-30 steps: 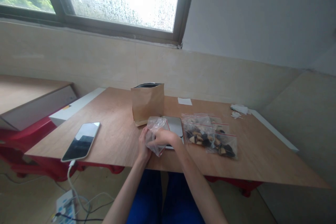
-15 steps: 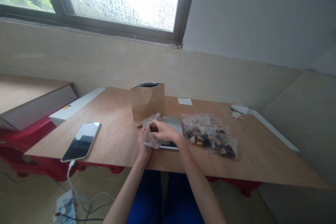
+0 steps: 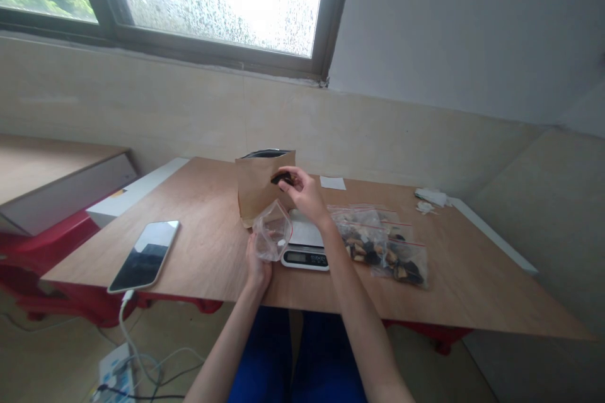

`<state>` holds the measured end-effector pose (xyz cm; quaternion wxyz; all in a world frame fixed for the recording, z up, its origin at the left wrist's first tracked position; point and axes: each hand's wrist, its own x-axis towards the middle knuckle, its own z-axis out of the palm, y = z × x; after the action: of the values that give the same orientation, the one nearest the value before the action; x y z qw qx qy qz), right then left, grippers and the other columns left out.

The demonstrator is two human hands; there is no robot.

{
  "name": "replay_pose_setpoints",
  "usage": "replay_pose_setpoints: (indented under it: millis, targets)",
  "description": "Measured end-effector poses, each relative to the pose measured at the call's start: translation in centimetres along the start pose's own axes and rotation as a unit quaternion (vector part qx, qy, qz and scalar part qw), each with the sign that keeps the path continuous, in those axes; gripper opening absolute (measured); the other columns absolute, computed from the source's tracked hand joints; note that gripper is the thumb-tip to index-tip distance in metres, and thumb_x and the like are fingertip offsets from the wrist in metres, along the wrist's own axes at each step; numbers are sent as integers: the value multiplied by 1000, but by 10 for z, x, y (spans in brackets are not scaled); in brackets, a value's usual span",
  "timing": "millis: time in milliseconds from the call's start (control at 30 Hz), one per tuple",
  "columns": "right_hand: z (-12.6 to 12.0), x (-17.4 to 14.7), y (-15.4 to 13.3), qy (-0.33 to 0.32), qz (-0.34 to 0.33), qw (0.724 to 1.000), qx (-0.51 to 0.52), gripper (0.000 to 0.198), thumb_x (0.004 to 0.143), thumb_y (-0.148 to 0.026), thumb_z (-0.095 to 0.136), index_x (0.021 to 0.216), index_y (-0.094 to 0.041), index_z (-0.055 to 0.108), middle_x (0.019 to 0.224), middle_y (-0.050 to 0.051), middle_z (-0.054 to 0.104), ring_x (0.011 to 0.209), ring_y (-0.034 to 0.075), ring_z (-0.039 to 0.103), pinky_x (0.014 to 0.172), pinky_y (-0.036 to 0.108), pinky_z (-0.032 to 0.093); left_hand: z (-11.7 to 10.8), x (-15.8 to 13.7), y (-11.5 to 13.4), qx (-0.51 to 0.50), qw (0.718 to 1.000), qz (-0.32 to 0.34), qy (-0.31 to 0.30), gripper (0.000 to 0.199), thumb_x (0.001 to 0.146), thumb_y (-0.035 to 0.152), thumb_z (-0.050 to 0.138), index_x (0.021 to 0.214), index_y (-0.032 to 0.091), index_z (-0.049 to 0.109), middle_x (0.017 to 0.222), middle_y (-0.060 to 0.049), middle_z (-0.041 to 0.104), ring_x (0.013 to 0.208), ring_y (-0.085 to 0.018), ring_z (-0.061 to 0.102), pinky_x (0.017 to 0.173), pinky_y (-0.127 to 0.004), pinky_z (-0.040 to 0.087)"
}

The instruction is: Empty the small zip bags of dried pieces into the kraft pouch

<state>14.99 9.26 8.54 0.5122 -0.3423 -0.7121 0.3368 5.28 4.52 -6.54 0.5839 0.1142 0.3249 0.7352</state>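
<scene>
My left hand (image 3: 258, 263) is closed on a clear zip bag (image 3: 273, 233), its mouth held open above the table. Raised in front of a brown paper pouch (image 3: 259, 186), my right hand (image 3: 302, 192) pinches a few dark brown dried pieces (image 3: 282, 178) whose exact kind I cannot tell. The pouch stands upright with its top open. Just right of the zip bag lies a kitchen scale (image 3: 306, 257) with a small display, partly covered by my right forearm. Several filled zip bags (image 3: 378, 242) of black and tan chunks lie beside it.
A phone (image 3: 145, 255) with a charging cable lies at the left of the wooden table (image 3: 208, 227). White paper (image 3: 333, 183) and crumpled tissue (image 3: 432, 197) lie toward the back. A power strip (image 3: 117, 371) is on the floor.
My right hand has come out of the zip bag and risen up toward the paper pouch with the dark pieces. The scale's display is now uncovered. My left hand stays with the bag.
</scene>
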Motion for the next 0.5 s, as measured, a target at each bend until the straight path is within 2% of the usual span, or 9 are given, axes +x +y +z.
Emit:
replay_pose_setpoints:
  millis: [133,233,367,500]
  targets:
    - [5,44,-16,100,-127,986,-47,24,85,-20,51,109,-18,51,111,7,59,102,13,57,91,25,43,-3,1,-2,-1,1000,1,5,17,71,34,61,75,18,60,71,-1,68,62,-13,63,64,-27,51]
    - [12,76,-17,104,-194,972,-89,21,88,-21,47,109,-22,50,111,5,58,102,14,55,92,27,43,-4,3,-3,-3,1000,4,9,16,70,33,62,75,18,60,71,-1,67,64,-14,63,64,-28,52]
    - [23,97,-5,54,-206,966,-146,19,88,-16,44,105,-21,51,105,6,59,101,17,54,92,31,42,-5,4,-4,0,1000,6,13,20,70,36,63,75,18,61,70,-1,67,62,-14,62,60,-26,50]
    - [31,93,14,8,-176,961,-214,20,85,-8,44,100,-17,54,102,8,60,100,18,54,91,31,41,-5,5,-4,4,1000,-9,6,24,71,40,62,76,17,61,71,-3,67,63,-17,63,61,-30,50]
